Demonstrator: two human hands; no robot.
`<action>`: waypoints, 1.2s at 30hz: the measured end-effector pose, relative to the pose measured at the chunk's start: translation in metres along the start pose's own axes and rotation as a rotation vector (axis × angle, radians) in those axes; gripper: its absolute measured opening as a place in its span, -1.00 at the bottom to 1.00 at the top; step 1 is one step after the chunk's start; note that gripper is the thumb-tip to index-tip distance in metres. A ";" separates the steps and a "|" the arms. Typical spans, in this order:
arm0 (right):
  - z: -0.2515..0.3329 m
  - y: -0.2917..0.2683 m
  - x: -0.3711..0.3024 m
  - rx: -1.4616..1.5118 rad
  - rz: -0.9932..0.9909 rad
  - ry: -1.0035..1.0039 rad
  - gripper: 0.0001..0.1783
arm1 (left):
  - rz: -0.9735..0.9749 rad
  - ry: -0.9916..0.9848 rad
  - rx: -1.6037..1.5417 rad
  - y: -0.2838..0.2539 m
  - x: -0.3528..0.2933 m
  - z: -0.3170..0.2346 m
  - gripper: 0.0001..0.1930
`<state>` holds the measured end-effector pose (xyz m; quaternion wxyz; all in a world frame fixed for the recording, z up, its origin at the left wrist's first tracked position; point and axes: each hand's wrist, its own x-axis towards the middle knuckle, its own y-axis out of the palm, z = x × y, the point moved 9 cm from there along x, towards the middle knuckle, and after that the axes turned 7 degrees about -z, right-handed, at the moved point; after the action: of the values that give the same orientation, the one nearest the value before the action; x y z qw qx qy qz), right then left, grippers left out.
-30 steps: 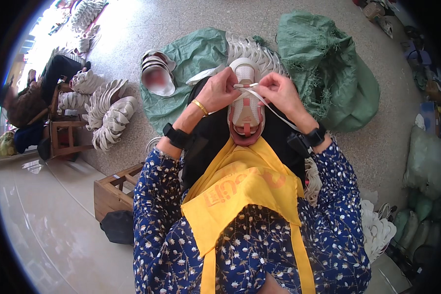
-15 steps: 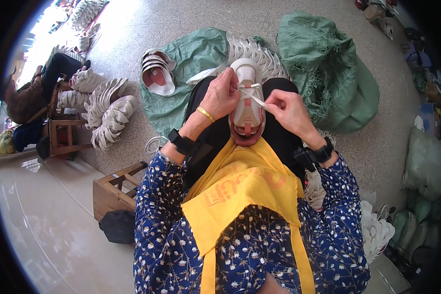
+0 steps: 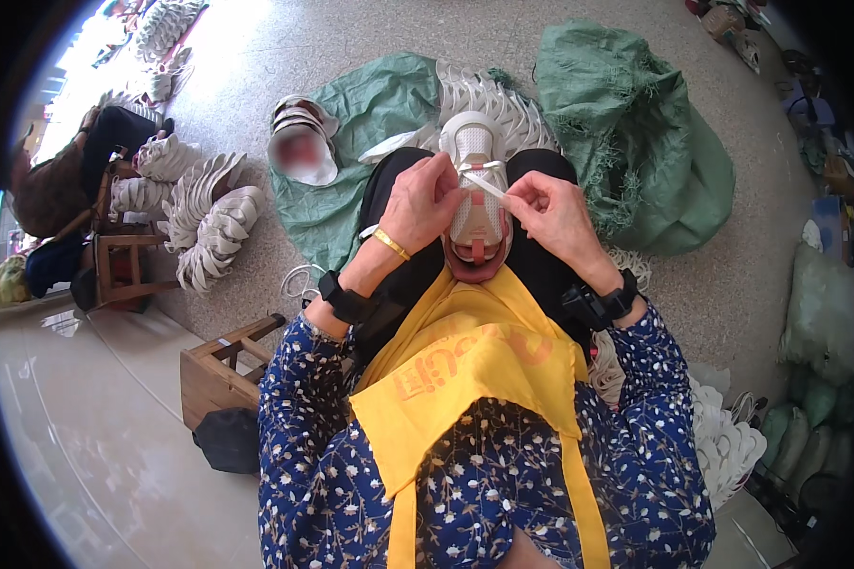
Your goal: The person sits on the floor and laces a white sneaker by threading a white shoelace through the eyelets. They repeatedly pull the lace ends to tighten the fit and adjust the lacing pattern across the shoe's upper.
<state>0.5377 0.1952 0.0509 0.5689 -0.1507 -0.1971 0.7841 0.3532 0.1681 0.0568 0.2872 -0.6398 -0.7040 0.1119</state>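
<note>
A white sneaker with pink trim (image 3: 475, 224) rests between my knees, its toe pointing away from me. A white shoelace (image 3: 485, 182) runs across its upper, and a flat length of it slants toward my right hand. My left hand (image 3: 421, 204) is closed at the shoe's left side, its thumb and fingertips pinched at the lace; exactly what lies between them is partly hidden. On the other side my right hand (image 3: 552, 220) pinches the lace between thumb and forefinger. A yellow apron (image 3: 474, 370) covers my lap behind the heel.
Green sacking (image 3: 389, 95) lies ahead with a row of white shoe pieces (image 3: 489, 95) and a small shoe-upper stack (image 3: 304, 142). A bulky green sack (image 3: 636, 142) sits right. More uppers (image 3: 213, 228), a wooden stool (image 3: 223, 365) and a seated person (image 3: 66, 190) are left.
My left hand has come slightly nearer to me along the shoe. My right hand has shifted a little left, and the lace between the hands lies in a shorter span.
</note>
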 end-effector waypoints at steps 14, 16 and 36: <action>0.018 0.011 -0.002 -0.104 -0.052 -0.177 -0.79 | 0.125 -0.088 0.044 -0.042 -0.007 0.009 -0.88; 0.018 0.014 -0.003 -0.096 -0.037 -0.165 -0.80 | 0.130 -0.066 0.038 -0.040 -0.014 0.007 -0.88; 0.065 0.050 0.012 -0.556 0.084 -0.600 -0.89 | 0.033 0.054 0.098 -0.025 -0.019 0.012 -0.85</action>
<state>0.4626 0.1840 0.0839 0.3912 -0.0710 -0.5523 0.7327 0.3259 0.1481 0.0553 0.3353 -0.6391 -0.6791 0.1337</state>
